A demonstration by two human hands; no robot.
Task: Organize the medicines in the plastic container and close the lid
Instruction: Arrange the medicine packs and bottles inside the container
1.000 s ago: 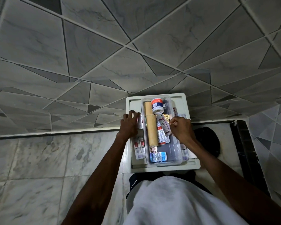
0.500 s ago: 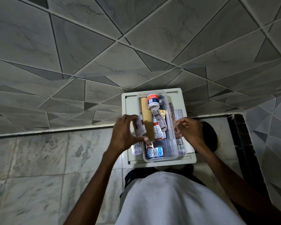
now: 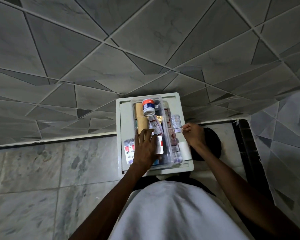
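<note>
The clear plastic container [image 3: 169, 149] sits on a pale tray [image 3: 125, 118], packed with medicines. The left hand [image 3: 145, 149] reaches inside, fingers spread over a strip. The right hand [image 3: 193, 134], beside the container, seems to pinch a blister strip [image 3: 177, 130]

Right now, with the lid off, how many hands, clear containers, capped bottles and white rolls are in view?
Hands: 2, left hand and right hand
Clear container: 1
Orange-capped bottle: 1
White roll: 1
Total: 5
</note>
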